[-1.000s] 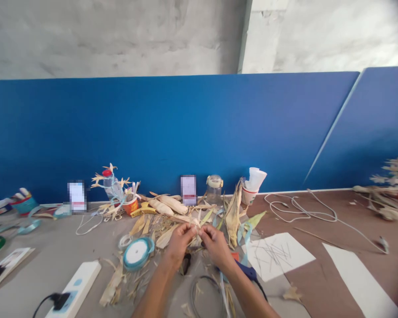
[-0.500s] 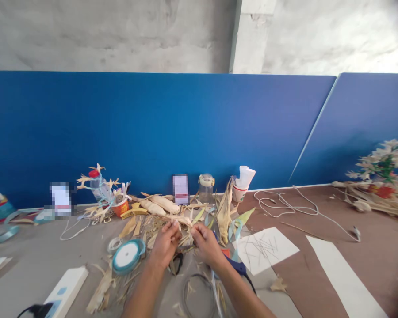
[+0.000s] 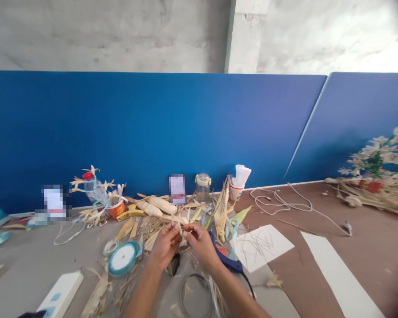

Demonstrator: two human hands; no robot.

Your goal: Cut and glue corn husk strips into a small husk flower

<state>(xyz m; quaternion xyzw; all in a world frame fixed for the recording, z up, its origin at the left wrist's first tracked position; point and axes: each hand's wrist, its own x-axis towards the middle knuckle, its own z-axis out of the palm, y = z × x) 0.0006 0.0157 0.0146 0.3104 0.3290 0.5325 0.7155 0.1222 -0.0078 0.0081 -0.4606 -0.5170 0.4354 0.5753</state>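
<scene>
My left hand and my right hand meet over the middle of the littered table, fingertips nearly touching. Both pinch a small pale strip of corn husk, mostly hidden by the fingers. Beyond them lies a heap of dry husks. To the left is a teal ribbon spool. A black looped handle, perhaps of scissors, shows between my forearms. A blue glue gun with a black cord rests beside my right wrist. Nearer me lies a coil of grey wire.
A white power strip stands at the front left. Along the blue partition are a red-capped bottle, a jar and a paper cup. On the right are thin sticks on white paper, a white cable and husk flowers.
My hands have drawn closer together, with the right hand moved left against the left fingertips. The husk strip is now more hidden. The whole view has shifted slightly.
</scene>
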